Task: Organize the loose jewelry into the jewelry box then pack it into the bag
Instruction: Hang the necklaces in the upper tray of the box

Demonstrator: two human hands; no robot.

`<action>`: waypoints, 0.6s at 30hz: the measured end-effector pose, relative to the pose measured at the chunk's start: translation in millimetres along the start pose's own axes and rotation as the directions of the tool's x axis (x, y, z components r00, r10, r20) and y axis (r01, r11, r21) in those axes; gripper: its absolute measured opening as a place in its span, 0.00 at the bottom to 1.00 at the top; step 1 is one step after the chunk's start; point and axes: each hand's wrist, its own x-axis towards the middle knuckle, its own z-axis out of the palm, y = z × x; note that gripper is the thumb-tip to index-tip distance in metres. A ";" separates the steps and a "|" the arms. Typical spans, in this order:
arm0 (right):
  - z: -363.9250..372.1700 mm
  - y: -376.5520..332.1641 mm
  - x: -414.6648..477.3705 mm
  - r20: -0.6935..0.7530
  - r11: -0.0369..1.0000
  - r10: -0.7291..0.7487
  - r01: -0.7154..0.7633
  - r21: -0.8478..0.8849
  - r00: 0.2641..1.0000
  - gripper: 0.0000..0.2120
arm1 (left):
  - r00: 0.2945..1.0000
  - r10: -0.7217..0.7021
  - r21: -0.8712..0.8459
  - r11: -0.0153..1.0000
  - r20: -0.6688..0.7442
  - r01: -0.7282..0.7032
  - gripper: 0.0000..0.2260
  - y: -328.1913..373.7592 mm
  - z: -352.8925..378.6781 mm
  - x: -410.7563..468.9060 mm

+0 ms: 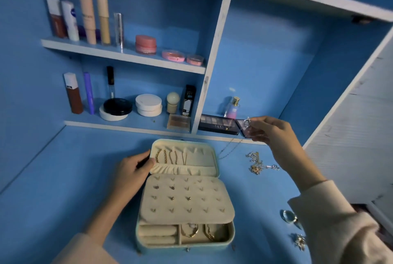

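A pale green jewelry box [217, 158] with cream lining lies open on the blue desk. Gold chains [168, 156] hang in its lid, small studs dot the earring panel [187, 198], and gold bangles [190, 230] lie in the front compartments. My left hand [133, 173] holds the lid's left edge. Raised to the right of the box, my right hand [270, 128] pinches the silver clasp end of a thin necklace [228, 147], whose chain trails down to the desk behind the lid. A pile of loose silver and gold chains [258, 164] lies right of the lid.
Rings [289, 216] and a silver piece [299, 241] lie at the desk's right front by my sleeve. Eyeshadow palettes [218, 124] and a perfume bottle [231, 108] stand behind my right hand. Shelves at the back hold several cosmetics. A white cabinet side [350, 136] bounds the right.
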 end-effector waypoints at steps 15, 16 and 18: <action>28.8 -16.7 -29.7 0.257 0.997 -0.079 0.073 0.033 0.963 0.05 | 0.872 0.279 -0.167 0.959 0.402 -0.230 0.08 138.4 45.9 0.6; 27.0 -17.3 -29.9 0.250 0.996 -0.085 0.080 0.031 0.965 0.05 | 0.872 0.264 -0.167 0.963 0.412 -0.213 0.08 140.5 47.6 1.4; 22.9 -17.5 -29.4 0.230 0.995 -0.098 0.095 0.024 0.968 0.06 | 0.881 0.232 -0.135 0.972 0.413 -0.193 0.05 143.1 49.7 3.3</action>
